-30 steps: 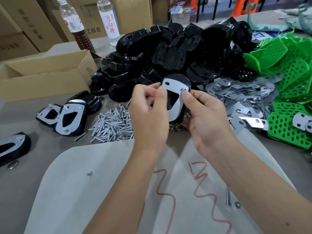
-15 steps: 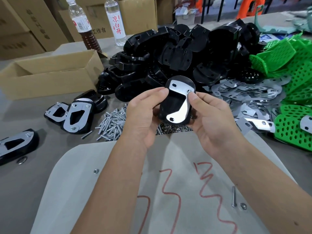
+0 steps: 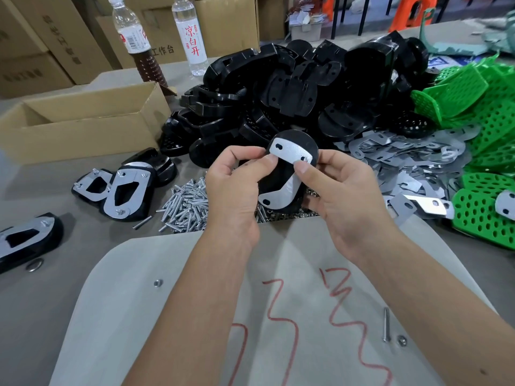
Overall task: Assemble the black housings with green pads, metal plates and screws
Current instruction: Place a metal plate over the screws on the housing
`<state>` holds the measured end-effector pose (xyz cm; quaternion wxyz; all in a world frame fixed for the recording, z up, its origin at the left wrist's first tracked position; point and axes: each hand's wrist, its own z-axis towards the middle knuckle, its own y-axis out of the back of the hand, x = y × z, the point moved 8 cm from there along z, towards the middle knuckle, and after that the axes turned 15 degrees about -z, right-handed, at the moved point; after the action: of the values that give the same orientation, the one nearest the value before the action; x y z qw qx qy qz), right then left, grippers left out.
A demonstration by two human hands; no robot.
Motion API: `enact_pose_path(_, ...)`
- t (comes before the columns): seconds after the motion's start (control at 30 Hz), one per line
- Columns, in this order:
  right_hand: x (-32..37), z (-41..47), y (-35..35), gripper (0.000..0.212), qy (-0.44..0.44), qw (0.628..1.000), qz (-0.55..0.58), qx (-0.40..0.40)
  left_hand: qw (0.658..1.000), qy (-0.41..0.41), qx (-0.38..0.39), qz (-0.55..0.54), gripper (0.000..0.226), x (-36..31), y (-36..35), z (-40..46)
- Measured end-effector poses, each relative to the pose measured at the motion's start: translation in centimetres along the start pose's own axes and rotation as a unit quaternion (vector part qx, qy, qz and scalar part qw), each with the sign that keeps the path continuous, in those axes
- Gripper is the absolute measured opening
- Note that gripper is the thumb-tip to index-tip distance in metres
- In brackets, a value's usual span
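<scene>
the black housing [image 3: 289,174] with its metal plate [image 3: 289,156] was held above the screw pile [image 3: 186,207] — left hand [image 3: 234,188] clasped its near edge, right hand [image 3: 340,190] pinched the plate's corner screw. since half a second earlier the left thumb had climbed onto the plate — steadying it, likely for fastening; the housing sat slightly higher.
</scene>
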<state>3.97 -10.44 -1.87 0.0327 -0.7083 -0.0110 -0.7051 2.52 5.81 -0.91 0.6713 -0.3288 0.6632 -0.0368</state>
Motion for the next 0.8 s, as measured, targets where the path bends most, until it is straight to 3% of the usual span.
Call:
enact_pose_path(0.3, 0.3, 0.3, 0.7, 0.013, 0.011, 1.0, 0.001, -0.021, 0.999, 0.029, 0.021, -0.037, 0.013, 0.1, -1.3, -0.9)
enact_pose_path(0.4, 0.2, 0.3, 0.7, 0.013, 0.011, 1.0, -0.005, -0.016, 1.0, 0.003, 0.007, -0.016, 0.024, -0.1, -1.3, -1.0)
enact_pose_path(0.8, 0.3, 0.1, 0.4, 0.019, 0.014, 1.0, -0.014, 0.001, 1.0, -0.007, -0.012, -0.013, 0.011, 0.4, -0.6, -0.9)
